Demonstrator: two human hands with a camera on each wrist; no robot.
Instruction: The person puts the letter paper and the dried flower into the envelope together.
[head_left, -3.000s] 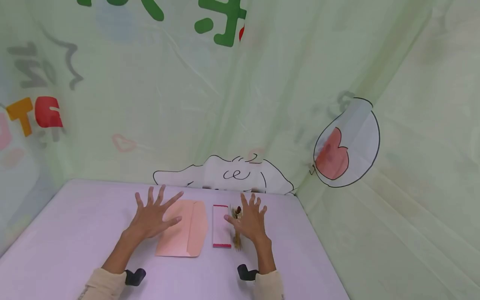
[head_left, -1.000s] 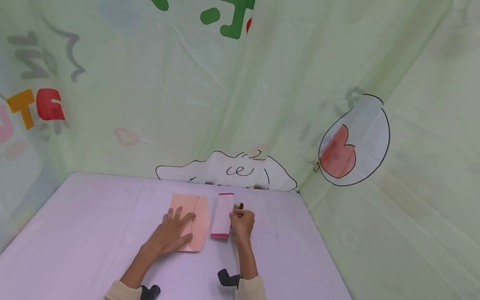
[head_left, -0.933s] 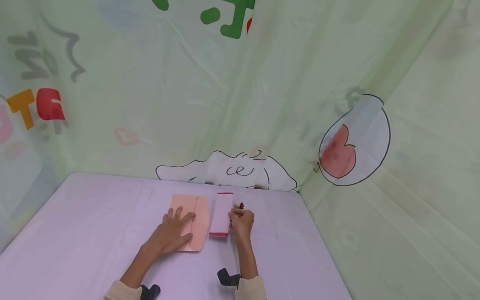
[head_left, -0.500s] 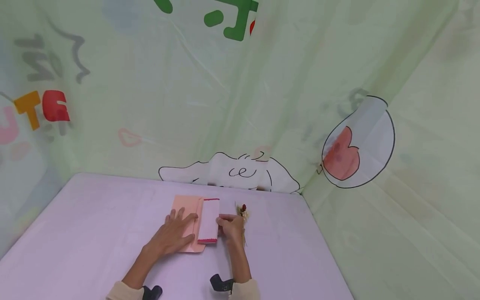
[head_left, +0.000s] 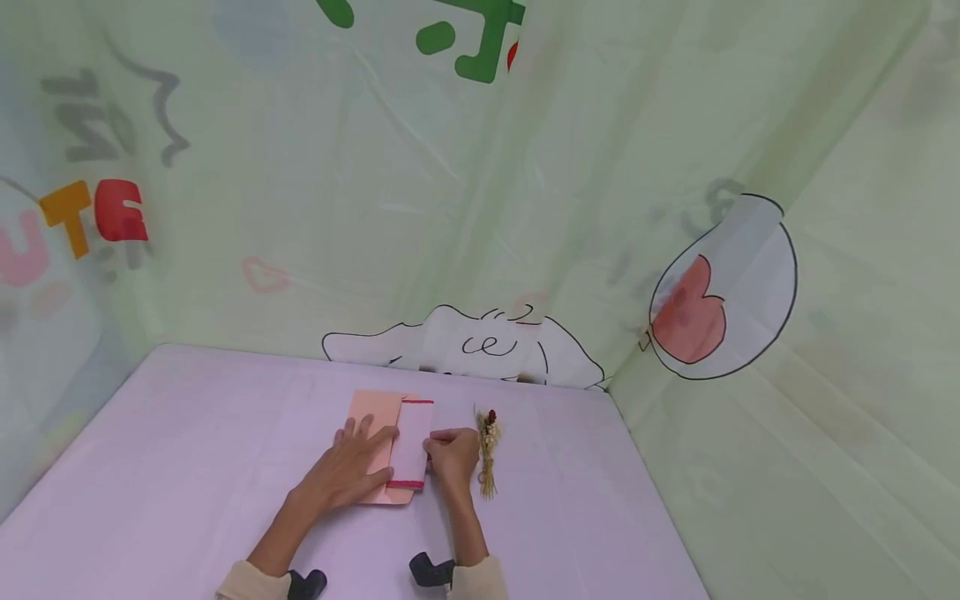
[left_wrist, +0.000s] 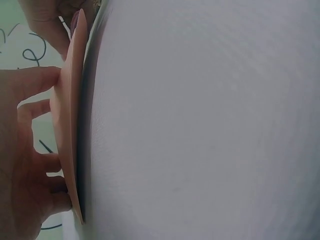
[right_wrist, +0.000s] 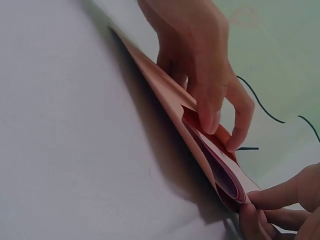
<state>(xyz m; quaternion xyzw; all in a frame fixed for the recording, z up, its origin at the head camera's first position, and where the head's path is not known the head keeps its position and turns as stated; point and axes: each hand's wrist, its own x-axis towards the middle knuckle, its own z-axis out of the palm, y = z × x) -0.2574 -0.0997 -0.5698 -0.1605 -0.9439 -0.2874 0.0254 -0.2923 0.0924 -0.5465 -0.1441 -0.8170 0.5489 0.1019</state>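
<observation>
A salmon-pink envelope (head_left: 377, 405) lies on the table under my left hand (head_left: 345, 467), whose spread fingers press on it. With thumb and fingertips my right hand (head_left: 453, 454) pinches the right edge of a folded pale pink letter (head_left: 412, 442) with red ends. In the right wrist view, the folded letter (right_wrist: 225, 175) sits partly inside the mouth of the envelope (right_wrist: 162, 97); its inner part is hidden. The left wrist view shows the envelope (left_wrist: 66, 120) edge-on, with left fingertips touching it.
A small bunch of dried flowers (head_left: 487, 454) lies just right of my right hand. The pale lilac table (head_left: 585, 517) meets a printed light-green curtain (head_left: 360, 250) at the back and a curtain side on the right.
My left hand came down onto the envelope. My right hand took hold of the letter beside the flowers and moved it left, into the envelope's mouth. The flowers stayed on the table.
</observation>
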